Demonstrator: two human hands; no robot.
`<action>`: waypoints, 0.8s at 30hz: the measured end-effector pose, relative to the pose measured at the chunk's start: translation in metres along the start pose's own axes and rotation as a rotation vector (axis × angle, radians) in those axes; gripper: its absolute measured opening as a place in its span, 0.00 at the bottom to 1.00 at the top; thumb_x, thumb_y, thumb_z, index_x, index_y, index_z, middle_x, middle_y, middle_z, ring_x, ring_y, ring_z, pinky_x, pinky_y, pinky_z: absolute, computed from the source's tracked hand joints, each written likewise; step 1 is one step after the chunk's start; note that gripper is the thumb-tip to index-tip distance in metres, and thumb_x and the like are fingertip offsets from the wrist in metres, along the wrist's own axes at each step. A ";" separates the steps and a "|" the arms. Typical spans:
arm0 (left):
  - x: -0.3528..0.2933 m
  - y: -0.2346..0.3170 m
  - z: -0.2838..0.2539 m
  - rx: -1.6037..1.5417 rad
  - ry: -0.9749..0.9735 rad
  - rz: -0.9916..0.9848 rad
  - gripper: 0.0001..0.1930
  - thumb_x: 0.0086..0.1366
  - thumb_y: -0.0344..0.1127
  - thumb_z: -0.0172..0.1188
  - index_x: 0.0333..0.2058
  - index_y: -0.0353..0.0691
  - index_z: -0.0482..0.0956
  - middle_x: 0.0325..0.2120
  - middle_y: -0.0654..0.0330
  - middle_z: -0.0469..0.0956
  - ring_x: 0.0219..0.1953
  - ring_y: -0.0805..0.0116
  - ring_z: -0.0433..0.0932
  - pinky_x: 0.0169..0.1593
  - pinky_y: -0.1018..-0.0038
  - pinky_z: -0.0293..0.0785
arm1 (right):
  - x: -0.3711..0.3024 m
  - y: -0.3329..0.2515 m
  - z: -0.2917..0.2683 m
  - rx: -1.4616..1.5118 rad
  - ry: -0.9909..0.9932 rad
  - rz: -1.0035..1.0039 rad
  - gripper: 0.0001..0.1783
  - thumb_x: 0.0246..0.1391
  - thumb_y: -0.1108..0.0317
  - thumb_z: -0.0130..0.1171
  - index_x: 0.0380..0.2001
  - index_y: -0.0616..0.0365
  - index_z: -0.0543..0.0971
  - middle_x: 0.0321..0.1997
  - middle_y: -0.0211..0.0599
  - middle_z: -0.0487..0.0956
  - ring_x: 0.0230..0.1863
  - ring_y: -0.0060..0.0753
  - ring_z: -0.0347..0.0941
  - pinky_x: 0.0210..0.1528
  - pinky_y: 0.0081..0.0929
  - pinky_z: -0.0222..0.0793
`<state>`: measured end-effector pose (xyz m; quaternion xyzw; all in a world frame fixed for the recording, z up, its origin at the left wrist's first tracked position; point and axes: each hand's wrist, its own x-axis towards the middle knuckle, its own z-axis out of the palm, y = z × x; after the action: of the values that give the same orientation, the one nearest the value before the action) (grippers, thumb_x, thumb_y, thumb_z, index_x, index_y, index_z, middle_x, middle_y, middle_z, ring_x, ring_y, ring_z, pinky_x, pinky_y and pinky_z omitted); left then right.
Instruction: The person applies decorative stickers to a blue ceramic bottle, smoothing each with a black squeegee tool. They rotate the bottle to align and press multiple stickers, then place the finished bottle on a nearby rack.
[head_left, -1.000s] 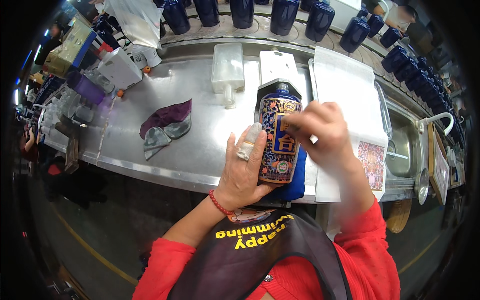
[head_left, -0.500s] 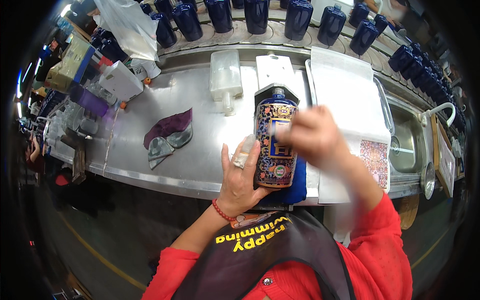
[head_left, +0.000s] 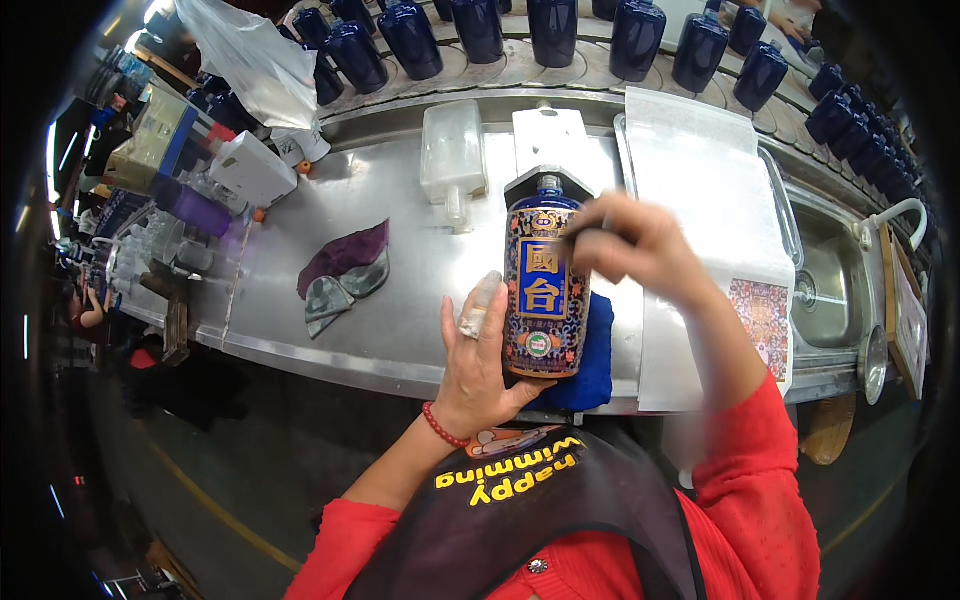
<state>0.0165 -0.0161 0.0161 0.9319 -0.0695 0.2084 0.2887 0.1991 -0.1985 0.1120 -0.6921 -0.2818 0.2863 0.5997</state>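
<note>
A blue bottle (head_left: 525, 335) with an ornate multicoloured design on its front lies face up, its neck pointing away from me. My left hand (head_left: 478, 355) grips its lower left side, with the thumb at the base. Pale wrapping covers one or two of those fingertips. Over the bottle's upper right is my right hand (head_left: 635, 245), fingers pinched around a small dark thing that I cannot make out. A blue cloth (head_left: 590, 365) lies partly under the bottle. On the right, a white sheet (head_left: 690, 200) carries a patterned decal (head_left: 760, 320) at its lower corner.
A clear empty bottle (head_left: 453, 150) lies beyond my left hand. A purple and grey cloth (head_left: 345, 270) rests on the steel table (head_left: 270, 320). Several blue bottles (head_left: 478, 32) line a conveyor (head_left: 500, 82) at the back. A sink (head_left: 830, 295) is at the right.
My right hand has shifted slightly up, uncovering more of the bottle's front panel. The left hand keeps its hold on the bottle. The camera view has turned a little.
</note>
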 end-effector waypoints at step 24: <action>0.006 -0.024 -0.011 -0.080 0.009 0.091 0.56 0.65 0.77 0.44 0.72 0.30 0.49 0.68 0.38 0.61 0.71 0.39 0.56 0.71 0.40 0.33 | -0.023 0.073 0.023 0.254 0.557 -0.196 0.11 0.64 0.65 0.62 0.41 0.63 0.79 0.31 0.28 0.81 0.32 0.15 0.75 0.34 0.15 0.71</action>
<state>0.0235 0.0097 0.0147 0.9145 -0.1188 0.2226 0.3164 0.1700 -0.2095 0.0382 -0.6329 -0.1341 0.0593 0.7602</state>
